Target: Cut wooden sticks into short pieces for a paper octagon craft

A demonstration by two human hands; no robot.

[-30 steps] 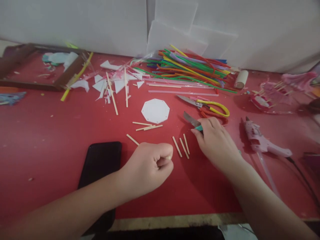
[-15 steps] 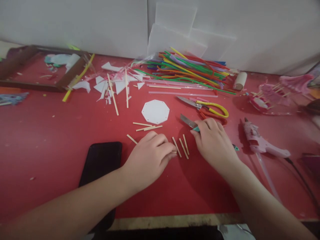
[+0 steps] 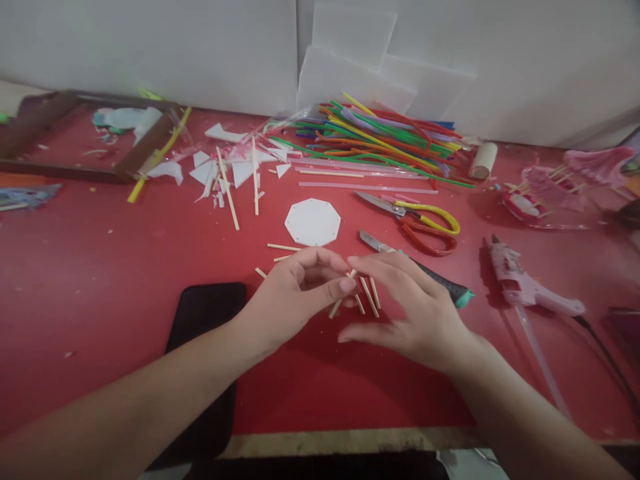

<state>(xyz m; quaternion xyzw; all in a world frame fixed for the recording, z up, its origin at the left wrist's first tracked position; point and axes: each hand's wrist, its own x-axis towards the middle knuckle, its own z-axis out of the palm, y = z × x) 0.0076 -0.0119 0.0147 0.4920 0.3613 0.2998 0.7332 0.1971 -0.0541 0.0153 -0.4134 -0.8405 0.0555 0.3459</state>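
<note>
Between thumb and fingers, my left hand [image 3: 305,287] pinches a short wooden stick [image 3: 336,308]. My right hand [image 3: 407,307] is close beside it, thumb and fingers spread apart, holding nothing; its fingertips are near the stick's upper end. Several cut stick pieces [image 3: 369,297] lie on the red table between the hands, partly covered by fingers. More short sticks [image 3: 283,247] lie just beyond my left hand. Behind them is a white octagonal piece [image 3: 313,222] with small holes near its corners. A utility knife [image 3: 443,280] with its blade out lies beyond my right hand.
Scissors [image 3: 430,228] lie behind the knife. A pink glue gun [image 3: 520,277] with a cord is at the right. A black phone [image 3: 205,333] lies under my left forearm. Colourful pipe cleaners [image 3: 385,140], white scraps [image 3: 240,170] and a brown frame [image 3: 65,170] line the back.
My right hand has let go of the knife, which now lies on the table, and has moved left with fingers spread. My left hand has turned and lifted a short stick.
</note>
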